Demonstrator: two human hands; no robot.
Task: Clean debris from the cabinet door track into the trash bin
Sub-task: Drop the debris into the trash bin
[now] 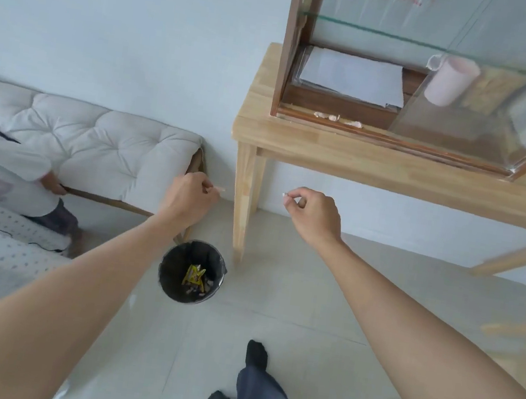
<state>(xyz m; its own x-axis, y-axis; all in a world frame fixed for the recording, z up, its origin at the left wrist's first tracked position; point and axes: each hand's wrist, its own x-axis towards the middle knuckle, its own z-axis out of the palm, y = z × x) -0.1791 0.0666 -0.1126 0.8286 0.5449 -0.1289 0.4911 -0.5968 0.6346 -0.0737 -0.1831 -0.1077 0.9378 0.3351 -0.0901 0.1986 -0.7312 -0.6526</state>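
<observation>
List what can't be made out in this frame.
Head view:
- Scrap pinched in right hand: too small to identify.
- Sliver in left hand: mostly hidden by fingers.
- Trash bin contents beyond a yellow wrapper: too small.
- Cabinet top: cut off by the upper edge.

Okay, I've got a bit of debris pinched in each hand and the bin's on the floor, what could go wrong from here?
Both hands, left and right, look offset from the bin, so dropped bits may land on the floor. The pieces are small and could slip from the fingertips. More debris sits in the cabinet track, easy to forget.
</observation>
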